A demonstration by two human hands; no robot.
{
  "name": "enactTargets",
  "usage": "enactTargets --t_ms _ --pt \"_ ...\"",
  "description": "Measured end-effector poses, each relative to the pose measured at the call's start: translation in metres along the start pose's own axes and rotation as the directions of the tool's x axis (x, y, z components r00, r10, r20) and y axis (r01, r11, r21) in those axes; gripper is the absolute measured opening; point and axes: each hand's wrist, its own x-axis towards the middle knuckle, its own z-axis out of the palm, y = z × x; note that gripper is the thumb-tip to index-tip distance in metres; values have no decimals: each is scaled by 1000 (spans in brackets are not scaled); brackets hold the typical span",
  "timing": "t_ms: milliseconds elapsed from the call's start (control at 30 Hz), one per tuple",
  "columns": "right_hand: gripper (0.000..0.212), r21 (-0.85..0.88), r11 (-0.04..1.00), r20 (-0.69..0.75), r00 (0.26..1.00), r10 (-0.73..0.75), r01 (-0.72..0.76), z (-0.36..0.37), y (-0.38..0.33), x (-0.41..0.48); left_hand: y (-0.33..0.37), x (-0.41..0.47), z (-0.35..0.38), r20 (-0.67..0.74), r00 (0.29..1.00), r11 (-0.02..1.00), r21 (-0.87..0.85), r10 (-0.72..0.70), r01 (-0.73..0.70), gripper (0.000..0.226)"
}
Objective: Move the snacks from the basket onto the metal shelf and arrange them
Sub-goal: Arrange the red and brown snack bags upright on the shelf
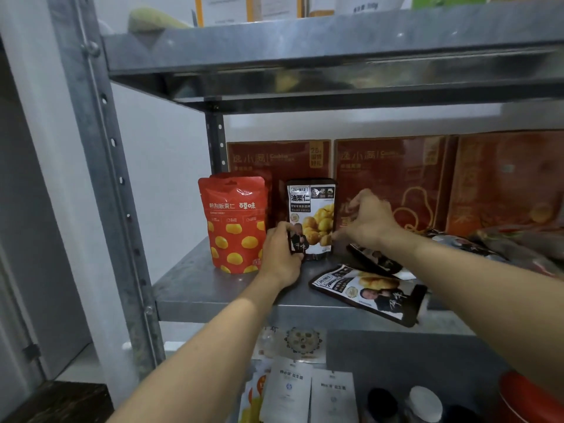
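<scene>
- Both forearms come up from the bottom of the head view and reach onto the metal shelf (pixel 195 288).
- My left hand (pixel 282 254) is wrapped round the lower left corner of the upright black pouch (pixel 311 209), thumb across the front. It's holding the pouch standing on the shelf, just beside the red pouch (pixel 235 221).
- My right hand (pixel 370 222) sits at that pouch's right edge with its fingers curled. One fingertip looks to be touching the lower right corner, but I honestly can't tell if it's pinching or just steadying.
- Progress-wise, the red ones stand at the left end in front of the red boxes (pixel 396 178), and this black one is going in next to them.
- Not done yet: a flat pouch (pixel 369 293) lies near the front edge, a second flat one (pixel 375 257) is just below my right wrist, and the pile of packets (pixel 518 242) far right looks unsorted.
- No basket in view, so no clue what's left in it. I'd call it partway.
</scene>
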Motion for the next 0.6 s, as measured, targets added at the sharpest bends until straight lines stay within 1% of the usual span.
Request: enactTargets --t_ms 100,200,267,333,400,467,500,533,600 --pt "70 -70 997 75 997 -16 21 -17 3 -9 4 -9 -3 31 1000 999 43 3 -4 48" --pt "59 -240 969 204 979 -1 51 -33 8 -22 12 -20 -5 64 998 998 62 0 -4 43" --pt "51 -322 945 315 948 45 62 -42 11 -31 18 -30 -6 46 999 995 97 -6 1 35" --pt "49 -371 927 412 904 114 53 -46 15 -36 25 -42 -7 52 998 993 117 -32 26 30" --pt "47 -402 915 486 855 180 36 -48 19 -43 31 -51 -6 109 988 980 179 -108 87 39" --pt "48 -422 906 493 848 195 37 -45 23 -48 36 -56 -3 169 973 961 252 -159 114 52" --pt "50 -426 904 479 857 189 39 -44 25 -51 40 -59 -2 190 966 960 254 -173 122 52" --pt "51 -426 904 465 866 185 36 -43 26 -54 44 -61 -1 207 960 965 219 -190 144 50" --pt "56 -397 918 433 883 181 6 -41 27 -58 46 -63 2 208 951 973 59 -229 221 46"
